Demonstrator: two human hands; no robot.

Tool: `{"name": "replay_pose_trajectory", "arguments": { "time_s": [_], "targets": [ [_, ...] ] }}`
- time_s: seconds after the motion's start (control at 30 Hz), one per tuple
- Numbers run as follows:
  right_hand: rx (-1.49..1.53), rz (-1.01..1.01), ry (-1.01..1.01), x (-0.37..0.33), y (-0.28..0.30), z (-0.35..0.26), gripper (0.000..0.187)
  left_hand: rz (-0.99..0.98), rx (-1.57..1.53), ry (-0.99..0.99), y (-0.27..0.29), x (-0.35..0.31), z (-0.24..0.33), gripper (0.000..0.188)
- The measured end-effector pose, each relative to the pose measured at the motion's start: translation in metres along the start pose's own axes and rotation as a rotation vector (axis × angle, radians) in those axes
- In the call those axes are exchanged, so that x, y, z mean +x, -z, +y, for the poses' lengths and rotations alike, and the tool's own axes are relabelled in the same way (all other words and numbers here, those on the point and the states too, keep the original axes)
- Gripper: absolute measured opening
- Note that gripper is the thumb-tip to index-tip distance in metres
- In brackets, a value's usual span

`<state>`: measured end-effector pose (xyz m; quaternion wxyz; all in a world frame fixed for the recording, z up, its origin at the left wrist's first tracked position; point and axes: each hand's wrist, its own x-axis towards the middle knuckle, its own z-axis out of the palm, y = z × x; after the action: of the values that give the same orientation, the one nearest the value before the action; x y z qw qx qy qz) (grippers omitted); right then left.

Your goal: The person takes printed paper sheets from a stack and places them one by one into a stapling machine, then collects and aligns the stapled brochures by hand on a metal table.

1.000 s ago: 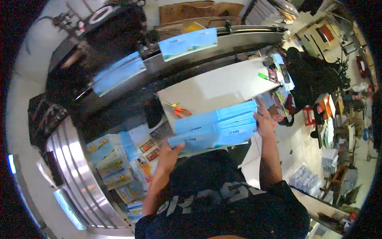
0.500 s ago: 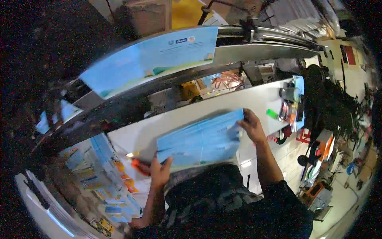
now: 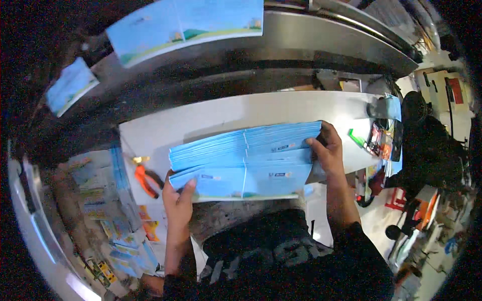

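Observation:
A thick stack of light blue printed sheets [image 3: 236, 168] lies across the white table [image 3: 281, 104] in front of me. Its upper sheets are fanned, with their edges stepped toward the far side, and a line runs down the middle. My left hand [image 3: 179, 203] grips the near left corner, thumb on top and fingers out of sight beneath. At the far right end, my right hand [image 3: 327, 150] is closed around the edge with its thumb pressing the top. Left of the stack rest pliers with orange handles [image 3: 145, 181].
Beyond the table runs a long metal machine bed [image 3: 321, 37] with a large blue printed sheet [image 3: 191, 30] on it. A green object [image 3: 356, 138] and a cluster of small items [image 3: 379, 140] occupy the table's right end. More printed sheets [image 3: 113, 226] lie lower left.
The view has shifted, and the table and machine sit differently in it. Both hands still hold the sheets, whose fanned edges now show more clearly.

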<state>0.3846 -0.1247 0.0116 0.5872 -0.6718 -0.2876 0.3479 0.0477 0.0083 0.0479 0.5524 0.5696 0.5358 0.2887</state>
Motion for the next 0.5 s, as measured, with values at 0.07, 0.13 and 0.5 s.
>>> {"name": "replay_pose_trajectory", "arguments": {
  "time_s": [0.07, 0.13, 0.5],
  "targets": [
    [0.099, -0.015, 0.148, -0.019, 0.008, -0.015, 0.042, -0.019, -0.013, -0.104, 0.014, -0.017, -0.011, 0.036],
    [0.212, -0.03, 0.212, -0.039, 0.01, -0.031, 0.038, -0.012, -0.013, -0.176, 0.017, -0.038, -0.006, 0.037],
    [0.011, -0.369, 0.425, -0.064, 0.021, -0.002, 0.04, 0.015, 0.287, -0.398, 0.008, -0.075, -0.058, 0.032]
  ]
}}
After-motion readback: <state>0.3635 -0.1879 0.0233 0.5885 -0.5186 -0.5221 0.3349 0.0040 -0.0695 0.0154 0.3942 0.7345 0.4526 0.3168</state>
